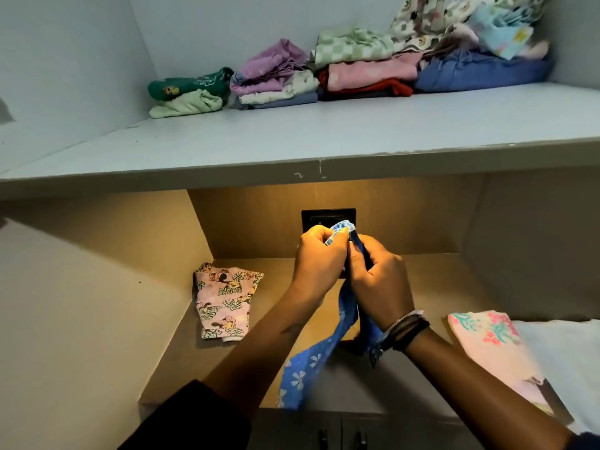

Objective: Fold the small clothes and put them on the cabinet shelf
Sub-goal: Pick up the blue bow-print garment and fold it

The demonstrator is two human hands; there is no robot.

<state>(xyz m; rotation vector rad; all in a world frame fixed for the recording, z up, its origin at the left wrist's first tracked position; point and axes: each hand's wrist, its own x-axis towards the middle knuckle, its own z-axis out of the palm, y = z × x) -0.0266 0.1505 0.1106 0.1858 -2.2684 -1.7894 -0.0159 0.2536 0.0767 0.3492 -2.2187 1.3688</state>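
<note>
A small blue garment with white flowers (302,368) hangs from both my hands above the lower wooden counter (292,323). My left hand (319,254) pinches its upper edge, and my right hand (378,280) grips the cloth just beside it. The two hands touch. A folded pink cartoon-print piece (224,303) lies on the counter at the left. On the grey upper shelf (292,138) stand several piles of folded clothes (357,69), from a green one at the left to a blue one at the right.
A pink floral cloth (493,345) lies on a white surface (565,352) at the lower right. A dark wall socket (311,219) sits in the back panel behind my hands. Cabinet door handles (341,438) show below the counter edge. Loose patterned fabric (454,17) is heaped at the shelf's far right.
</note>
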